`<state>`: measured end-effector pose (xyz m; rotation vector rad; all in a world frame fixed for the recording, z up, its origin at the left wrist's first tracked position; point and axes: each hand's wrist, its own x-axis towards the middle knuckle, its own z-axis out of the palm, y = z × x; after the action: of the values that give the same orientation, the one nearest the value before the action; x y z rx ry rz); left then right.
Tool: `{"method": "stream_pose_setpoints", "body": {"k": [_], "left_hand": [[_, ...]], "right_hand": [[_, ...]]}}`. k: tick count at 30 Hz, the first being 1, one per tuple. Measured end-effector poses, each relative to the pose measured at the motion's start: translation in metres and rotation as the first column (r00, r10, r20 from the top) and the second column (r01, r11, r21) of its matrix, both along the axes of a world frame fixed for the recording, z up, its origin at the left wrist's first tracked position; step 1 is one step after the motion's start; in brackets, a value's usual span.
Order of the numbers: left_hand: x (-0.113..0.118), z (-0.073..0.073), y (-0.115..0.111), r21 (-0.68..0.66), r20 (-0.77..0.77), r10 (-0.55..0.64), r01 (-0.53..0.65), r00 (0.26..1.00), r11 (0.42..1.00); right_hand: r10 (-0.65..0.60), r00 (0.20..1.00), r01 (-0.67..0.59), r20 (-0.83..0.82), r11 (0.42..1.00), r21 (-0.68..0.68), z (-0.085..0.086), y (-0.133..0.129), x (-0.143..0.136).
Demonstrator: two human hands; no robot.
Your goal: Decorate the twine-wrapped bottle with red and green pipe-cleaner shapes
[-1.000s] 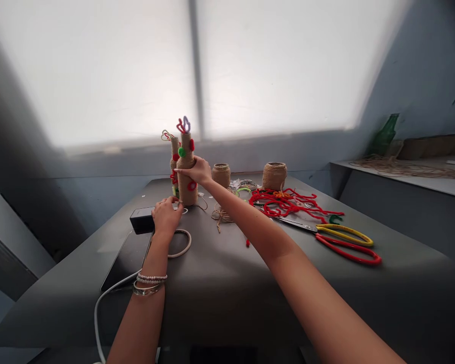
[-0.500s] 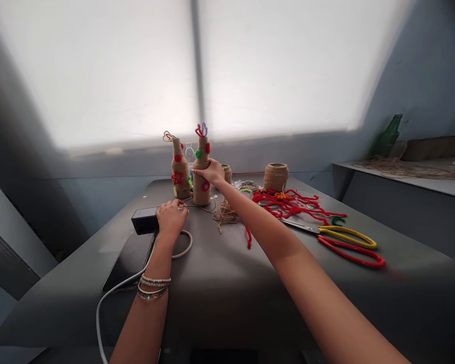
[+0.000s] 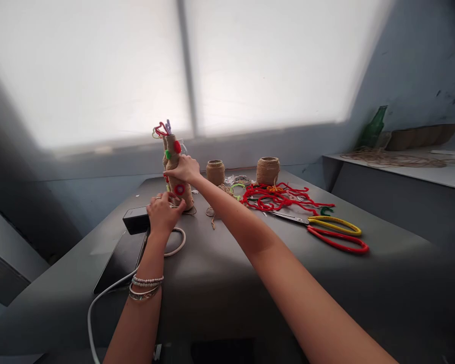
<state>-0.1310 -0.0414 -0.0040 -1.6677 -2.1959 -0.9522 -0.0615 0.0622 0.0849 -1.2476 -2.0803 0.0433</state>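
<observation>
My right hand (image 3: 184, 168) is wrapped round the middle of a twine-covered bottle (image 3: 184, 196) with red and green decorations and red and purple pipe cleaners at its mouth. My left hand (image 3: 163, 211), palm down, is at the foot of that bottle, beside a black box (image 3: 136, 220); its fingers are curled and whatever they may hold is hidden. A second twine-wrapped bottle (image 3: 164, 146) stands mostly hidden behind the first. Part of a clear bottle (image 3: 183, 146) shows behind them.
Two twine-wrapped jars (image 3: 215, 172) stand at the back. Red pipe cleaners (image 3: 284, 198) lie right of centre, near scissors (image 3: 337, 235) with yellow and red handles. A phone (image 3: 119, 263) and white cable (image 3: 94, 303) lie left. A green bottle (image 3: 373, 127) is on the right shelf.
My right hand has shifted the held bottle left, in front of the second bottle and close to my left hand. The jar behind is now fully visible. The view has moved slightly.
</observation>
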Motion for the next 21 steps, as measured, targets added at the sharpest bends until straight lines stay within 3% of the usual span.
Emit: {"method": "stream_pose_setpoints", "body": {"k": [2,4,8,13,21], "left_hand": [[0.007,-0.004,0.003,-0.085,-0.097,-0.120,0.112,0.988,0.990],[0.014,-0.009,0.007,-0.181,-0.210,-0.174,0.136,0.962,0.974],[0.020,-0.016,0.014,-0.228,-0.361,-0.139,0.057,0.922,0.972],[0.018,-0.016,0.014,-0.256,-0.386,-0.146,0.046,0.911,0.966],[0.021,-0.014,0.013,-0.259,-0.477,-0.118,-0.010,0.871,0.966]], "right_hand": [[0.014,1.000,-0.014,0.004,1.000,0.000,0.001,-0.004,-0.007],[0.028,1.000,-0.028,0.003,1.000,0.007,0.003,-0.007,-0.011],[0.047,0.999,-0.047,0.000,0.999,-0.009,0.004,-0.005,-0.006],[0.060,0.998,-0.062,-0.034,0.997,-0.056,0.003,0.004,0.025],[0.052,0.982,-0.057,-0.181,0.998,-0.023,-0.011,0.016,0.063]]}}
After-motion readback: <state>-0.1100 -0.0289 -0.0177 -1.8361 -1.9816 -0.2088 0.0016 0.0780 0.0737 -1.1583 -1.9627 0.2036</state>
